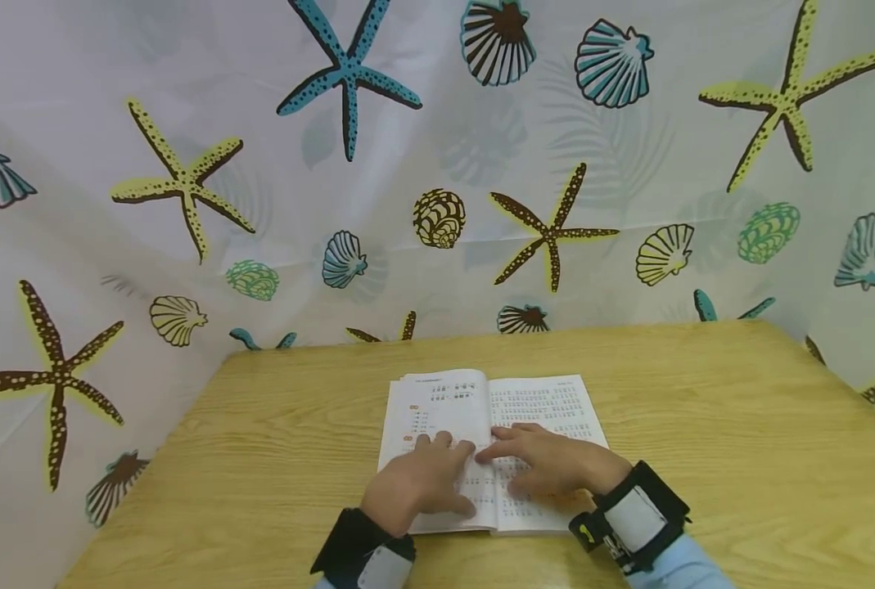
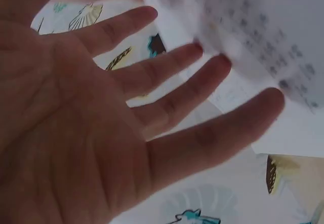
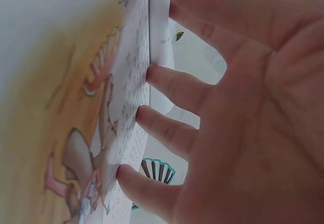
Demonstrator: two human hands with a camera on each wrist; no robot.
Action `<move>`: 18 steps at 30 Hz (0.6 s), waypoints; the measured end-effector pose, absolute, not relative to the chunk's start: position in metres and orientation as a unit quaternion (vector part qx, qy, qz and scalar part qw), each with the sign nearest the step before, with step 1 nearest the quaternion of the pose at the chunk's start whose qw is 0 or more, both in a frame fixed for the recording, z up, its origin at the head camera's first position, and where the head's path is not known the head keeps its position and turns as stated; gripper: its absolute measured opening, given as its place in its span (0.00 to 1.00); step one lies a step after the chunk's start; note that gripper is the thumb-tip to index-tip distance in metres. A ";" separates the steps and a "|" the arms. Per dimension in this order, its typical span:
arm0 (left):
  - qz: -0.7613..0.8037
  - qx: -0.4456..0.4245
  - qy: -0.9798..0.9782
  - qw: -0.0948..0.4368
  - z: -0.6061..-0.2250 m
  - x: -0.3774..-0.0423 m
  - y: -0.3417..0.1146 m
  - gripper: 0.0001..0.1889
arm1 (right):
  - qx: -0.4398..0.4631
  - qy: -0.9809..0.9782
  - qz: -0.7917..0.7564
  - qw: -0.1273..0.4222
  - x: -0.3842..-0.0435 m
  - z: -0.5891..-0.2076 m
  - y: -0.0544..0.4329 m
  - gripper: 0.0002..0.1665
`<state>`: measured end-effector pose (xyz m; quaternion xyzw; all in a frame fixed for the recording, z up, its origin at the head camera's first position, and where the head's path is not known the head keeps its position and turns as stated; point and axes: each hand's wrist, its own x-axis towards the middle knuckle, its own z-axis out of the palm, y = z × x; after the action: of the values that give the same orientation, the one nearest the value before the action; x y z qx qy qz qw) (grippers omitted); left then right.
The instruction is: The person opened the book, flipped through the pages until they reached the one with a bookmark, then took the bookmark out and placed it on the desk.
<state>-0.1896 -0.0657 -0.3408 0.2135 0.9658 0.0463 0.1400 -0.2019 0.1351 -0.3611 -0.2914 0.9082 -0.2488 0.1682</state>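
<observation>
An open book (image 1: 437, 394) of printed pages lies on the wooden table in the head view. My left hand (image 1: 418, 483) rests on its left page, fingers stretched toward the spine. On the right page, my right hand (image 1: 558, 462) touches the paper near the centre fold. The left wrist view shows the left palm with spread, fairly straight fingers against a blurred printed page (image 2: 278, 26). In the right wrist view, extended fingertips (image 3: 144, 115) press on a page carrying a coloured drawing (image 3: 76, 168) and text. Neither hand grips anything.
The wooden table (image 1: 290, 425) extends on both sides of the book and behind it. A white cloth (image 1: 422, 303) printed with starfish and shells hangs along the back and sides. Each wrist wears a black strap (image 1: 651, 499) with a device on it.
</observation>
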 end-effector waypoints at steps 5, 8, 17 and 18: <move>0.027 0.180 0.969 0.168 -0.355 -0.193 -0.057 0.43 | -0.287 0.910 -0.249 0.164 -0.201 -0.362 0.136 0.28; 0.032 0.179 0.968 0.171 -0.356 -0.193 -0.057 0.43 | -0.285 0.911 -0.249 0.164 -0.201 -0.363 0.136 0.28; 0.018 0.179 0.970 0.165 -0.357 -0.191 -0.055 0.42 | -0.262 0.916 -0.257 0.162 -0.209 -0.361 0.147 0.29; 0.017 0.179 0.970 0.164 -0.357 -0.191 -0.055 0.42 | -0.251 0.922 -0.251 0.156 -0.210 -0.362 0.150 0.29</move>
<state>-0.1908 -0.0549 -0.3572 0.1788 0.9700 0.0170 0.1635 -0.2101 0.1502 -0.3616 -0.2512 0.9218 -0.2507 0.1558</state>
